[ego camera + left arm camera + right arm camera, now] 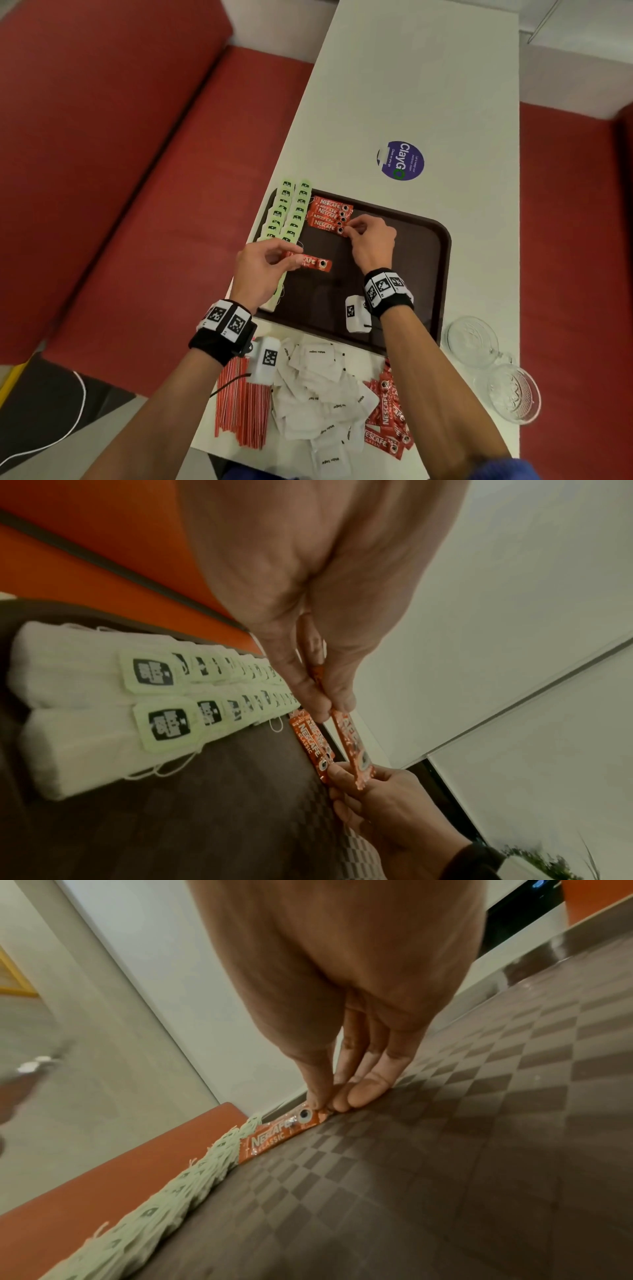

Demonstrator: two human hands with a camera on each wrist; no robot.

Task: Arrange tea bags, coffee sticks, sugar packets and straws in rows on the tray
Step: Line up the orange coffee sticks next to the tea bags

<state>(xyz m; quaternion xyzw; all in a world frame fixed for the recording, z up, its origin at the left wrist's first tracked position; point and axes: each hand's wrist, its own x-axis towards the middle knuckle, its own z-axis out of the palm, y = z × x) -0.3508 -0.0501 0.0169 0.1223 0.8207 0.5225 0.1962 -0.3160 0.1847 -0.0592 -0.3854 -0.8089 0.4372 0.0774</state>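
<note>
A dark brown tray (404,260) lies on the white table. Two rows of green-tagged tea bags (286,214) run along its left side, seen close in the left wrist view (154,696). Beside them, several red coffee sticks (330,212) form a row. My left hand (291,257) pinches one coffee stick (310,263) just above the tray, with its free end pointing right (352,745). My right hand (347,229) pinches the right end of the nearest stick in the row (274,1137), which lies flat on the tray.
Loose red straws (239,411), a heap of white sugar packets (322,394) and more coffee sticks (387,421) lie on the table in front of the tray. Two glass bowls (472,342) stand at the right edge. A red bench (137,171) runs along the left.
</note>
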